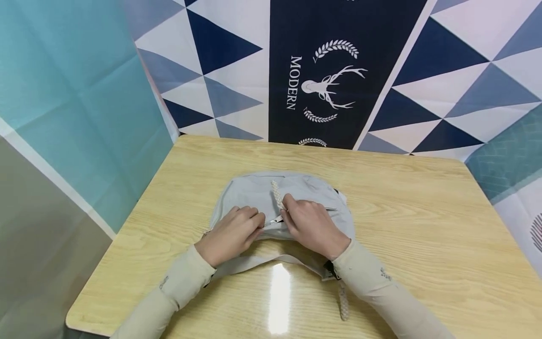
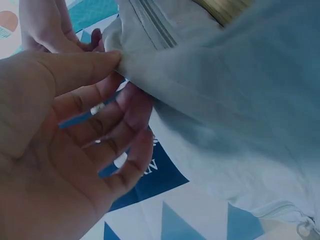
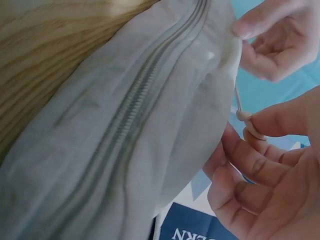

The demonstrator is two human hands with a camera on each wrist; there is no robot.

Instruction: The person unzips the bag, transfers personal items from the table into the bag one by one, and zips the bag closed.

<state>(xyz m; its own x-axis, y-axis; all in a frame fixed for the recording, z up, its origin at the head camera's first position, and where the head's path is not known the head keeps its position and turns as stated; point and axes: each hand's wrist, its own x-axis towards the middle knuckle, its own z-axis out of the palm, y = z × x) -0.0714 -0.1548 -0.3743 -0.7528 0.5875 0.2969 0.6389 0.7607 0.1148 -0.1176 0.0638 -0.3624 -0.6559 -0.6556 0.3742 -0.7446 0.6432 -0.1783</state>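
Observation:
A light grey fabric bag [image 1: 254, 190] lies on the wooden table, its strap [image 1: 292, 259] curving along the near side. My left hand [image 1: 237, 230] pinches the cloth at the bag's edge between thumb and fingers, beside a short zipper [image 1: 274, 220]. Just to the right, my right hand [image 1: 311, 223] pinches a small whitish pull [image 3: 255, 126] between thumb and forefinger. A braided cord [image 1: 276, 194] stands up behind the right fingers. In the right wrist view, a longer closed zipper [image 3: 135, 105] runs along the bag's side, with the left hand [image 3: 285, 40] beyond.
The wooden table [image 1: 423, 226] extends around the bag on all sides. A second braided cord end [image 1: 344, 301] hangs near the right sleeve. Patterned cloth [image 1: 228, 56] hangs behind the table, and a teal cloth [image 1: 84, 94] hangs along the left.

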